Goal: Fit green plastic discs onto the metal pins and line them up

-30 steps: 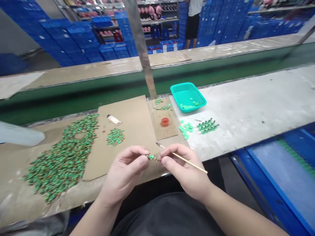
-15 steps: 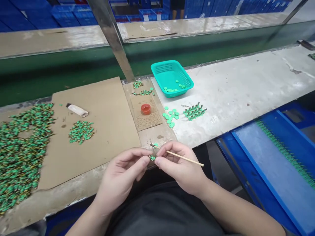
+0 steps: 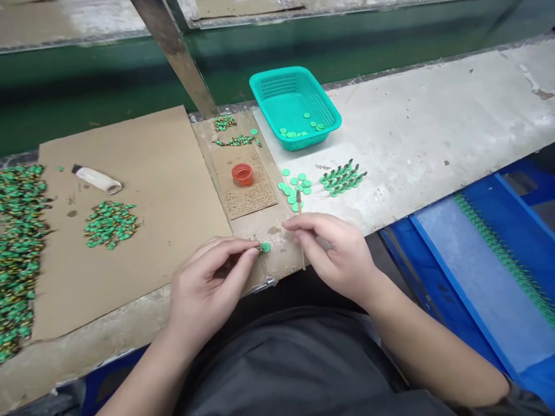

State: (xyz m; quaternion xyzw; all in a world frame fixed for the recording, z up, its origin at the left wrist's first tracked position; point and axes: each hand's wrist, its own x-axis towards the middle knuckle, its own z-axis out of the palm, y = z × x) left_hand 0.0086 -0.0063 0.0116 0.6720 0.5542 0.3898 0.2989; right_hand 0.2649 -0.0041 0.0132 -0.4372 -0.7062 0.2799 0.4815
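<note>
At the near edge of the workbench [image 3: 433,144], the left hand [image 3: 212,283] is seen closed in a pinch, with a small green piece [image 3: 264,247] gripped between the tips of thumb and forefinger. Whether the piece touches the bench surface cannot be told. Just beside it, at 3 o'clock, the right hand [image 3: 336,254] is closed around a thin wooden stick [image 3: 299,203], which is held nearly upright in the view, its dark tip pointed toward 12 o'clock. The two hands are near each other but apart.

Loose green discs [image 3: 295,186] are noted at 12 o'clock from the right hand, just beyond the stick's tip. A cluster of green pieces with dark pins [image 3: 342,176] lies at 1 o'clock. Farther out at 12 o'clock a teal basket [image 3: 264,86] is found, with a few discs inside. A small red cup [image 3: 242,173] stands on a brown mat [image 3: 260,199] at 11 o'clock from the left hand. A cardboard sheet [image 3: 151,162] is spread at 10 o'clock, bearing a small heap of green parts [image 3: 110,224] and a white tube [image 3: 97,179]. A larger heap [image 3: 19,242] is recorded at 9 o'clock, at the frame's edge.
</note>
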